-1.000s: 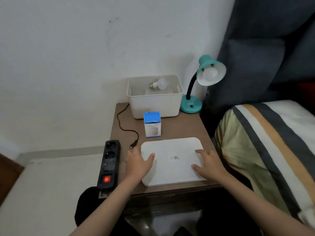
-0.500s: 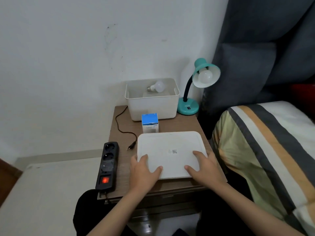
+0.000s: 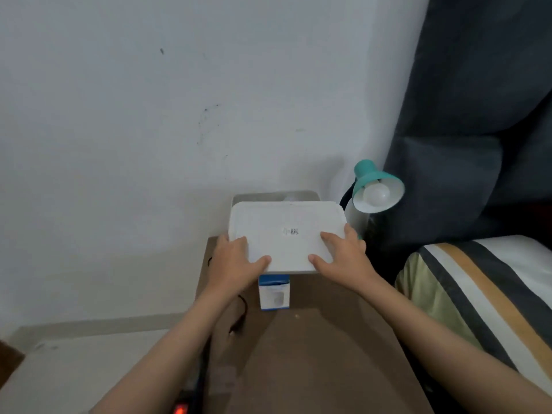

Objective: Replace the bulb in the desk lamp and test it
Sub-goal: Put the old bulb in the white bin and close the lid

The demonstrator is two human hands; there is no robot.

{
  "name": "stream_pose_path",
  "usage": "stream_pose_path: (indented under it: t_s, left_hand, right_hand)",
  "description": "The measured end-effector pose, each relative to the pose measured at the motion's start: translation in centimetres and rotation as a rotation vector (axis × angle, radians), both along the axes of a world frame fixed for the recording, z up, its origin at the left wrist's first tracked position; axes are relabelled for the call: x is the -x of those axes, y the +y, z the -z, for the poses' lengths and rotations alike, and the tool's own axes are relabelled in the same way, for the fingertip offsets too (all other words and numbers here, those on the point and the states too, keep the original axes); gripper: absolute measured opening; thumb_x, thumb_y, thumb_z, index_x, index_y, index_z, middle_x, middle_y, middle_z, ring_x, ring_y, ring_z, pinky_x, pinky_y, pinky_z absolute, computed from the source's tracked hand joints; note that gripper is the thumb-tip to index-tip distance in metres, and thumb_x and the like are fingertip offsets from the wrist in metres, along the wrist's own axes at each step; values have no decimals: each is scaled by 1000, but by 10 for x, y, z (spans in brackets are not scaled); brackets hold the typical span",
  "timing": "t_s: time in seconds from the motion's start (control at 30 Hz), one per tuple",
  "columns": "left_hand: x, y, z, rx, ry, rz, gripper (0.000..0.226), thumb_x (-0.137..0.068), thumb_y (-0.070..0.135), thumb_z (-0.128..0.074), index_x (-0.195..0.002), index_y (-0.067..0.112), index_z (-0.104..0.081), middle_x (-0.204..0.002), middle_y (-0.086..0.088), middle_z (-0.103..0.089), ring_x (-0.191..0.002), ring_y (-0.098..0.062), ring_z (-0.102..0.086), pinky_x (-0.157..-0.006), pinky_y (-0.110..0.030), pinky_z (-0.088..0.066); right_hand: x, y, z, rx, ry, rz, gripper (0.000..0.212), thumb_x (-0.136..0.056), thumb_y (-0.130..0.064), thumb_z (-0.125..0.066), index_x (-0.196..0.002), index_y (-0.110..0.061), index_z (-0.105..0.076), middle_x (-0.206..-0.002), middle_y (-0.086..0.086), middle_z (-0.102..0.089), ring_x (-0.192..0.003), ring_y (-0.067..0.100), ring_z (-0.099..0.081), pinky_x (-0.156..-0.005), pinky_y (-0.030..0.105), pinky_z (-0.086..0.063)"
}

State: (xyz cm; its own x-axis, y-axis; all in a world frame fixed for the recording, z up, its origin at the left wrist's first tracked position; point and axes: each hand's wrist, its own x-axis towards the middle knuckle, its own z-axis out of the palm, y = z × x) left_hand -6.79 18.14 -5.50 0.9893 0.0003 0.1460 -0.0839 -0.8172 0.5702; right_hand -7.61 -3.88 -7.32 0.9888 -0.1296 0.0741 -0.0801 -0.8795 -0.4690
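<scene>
A teal desk lamp [image 3: 369,179] stands at the back right of the wooden nightstand [image 3: 328,354], with a white bulb [image 3: 377,195] in its shade. Both hands hold a flat white lid [image 3: 286,234] in the air over the white storage bin [image 3: 248,197], whose rim shows behind it. My left hand [image 3: 236,261] grips the lid's near left corner. My right hand [image 3: 343,255] grips its near right corner. A blue and white bulb box [image 3: 274,294] stands on the nightstand just below the lid. The bin's inside is hidden.
A black cable [image 3: 239,318] lies on the nightstand left of the box. A black power strip with a lit red switch [image 3: 180,409] sits at the bottom edge. A striped bed [image 3: 484,300] and a dark headboard [image 3: 478,115] fill the right side. A white wall is behind.
Both hands have lifted the white lid off the nightstand's front and carried it back and up over the bin. The bulb in the bin is now hidden.
</scene>
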Motion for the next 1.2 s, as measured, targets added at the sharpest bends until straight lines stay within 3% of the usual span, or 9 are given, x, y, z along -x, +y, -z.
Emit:
stream_pose_path:
  t_s: [0.17, 0.23, 0.3, 0.37, 0.47, 0.73, 0.8, 0.93, 1.2]
  left_hand:
    - [-69, 6, -8, -56, 26, 0, 46, -72, 52, -65, -92, 11, -60, -110, -9, -51, -97, -27, -55, -73, -32, -47]
    - [-86, 5, -3, -31, 41, -14, 34, -72, 51, -66, -71, 22, -47, -104, -6, -49, -91, -25, -55, -71, -30, -44]
    - [-98, 3, 3, -19, 50, -27, 43, -73, 49, -66, -61, 31, -29, -103, -7, -51, -91, -24, -53, -73, -31, -44]
    - [-109, 3, 7, 4, 54, -45, 40, -74, 47, -67, -61, 30, -34, -103, -10, -53, -99, -26, -54, -78, -34, -47]
    - [-126, 3, 16, 17, 49, -71, 36, -77, 44, -66, -86, 10, -61, -119, -15, -52, -107, -30, -54, -79, -33, -44]
    - [-137, -1, 34, -87, -10, -55, 49, -82, 52, -53, -106, 9, -59, -130, -18, -43, -119, -33, -44, -76, -32, -39]
    - [-140, -1, 37, -125, 36, -19, 55, -85, 53, -48, -123, 13, -50, -145, -21, -28, -130, -37, -32, -91, -39, -41]
    - [-146, -2, 44, -208, 126, 62, 70, -90, 56, -35, -147, 20, -13, -155, -21, 9, -142, -39, 1, -113, -48, -18]
    - [-166, 1, 50, -426, 127, 150, 77, -86, 64, -28, -147, 25, -2, -155, -21, 11, -141, -40, 10, -116, -50, -4]
  right_hand:
    - [-72, 7, -13, -27, 52, 9, 67, -80, -55, -56, -137, -23, -43, -151, 20, -20, -135, 43, -24, -109, 45, -26]
    - [-93, 9, -12, -34, 78, 22, 69, -79, -56, -57, -138, -24, -43, -153, 18, -18, -135, 44, -24, -108, 46, -29]
    - [-110, 12, -8, -18, 100, 28, 69, -78, -57, -56, -138, -24, -43, -153, 17, -19, -136, 43, -23, -107, 47, -29]
    - [-122, 14, -4, -23, 115, 33, 68, -79, -56, -57, -138, -23, -43, -153, 16, -19, -136, 44, -21, -106, 46, -31]
    - [-136, 16, 1, -12, 99, 40, 66, -80, -54, -58, -136, -22, -45, -149, 13, -25, -131, 43, -26, -100, 44, -37]
    - [-142, 14, 11, 7, 72, 67, 65, -82, -57, -54, -137, -26, -43, -154, 13, -19, -133, 44, -22, -103, 47, -34]
    - [-141, 14, 14, 15, 58, 67, 64, -82, -58, -52, -138, -28, -41, -156, 13, -17, -134, 43, -22, -106, 48, -31]
    - [-145, 9, 19, 67, 106, 26, 69, -84, -62, -44, -144, -32, -30, -159, 14, -5, -142, 42, -12, -114, 51, -19]
    - [-169, 9, 26, 225, 192, -23, 85, -79, -77, -27, -150, -34, -6, -159, 13, 13, -146, 35, 14, -115, 59, 1]
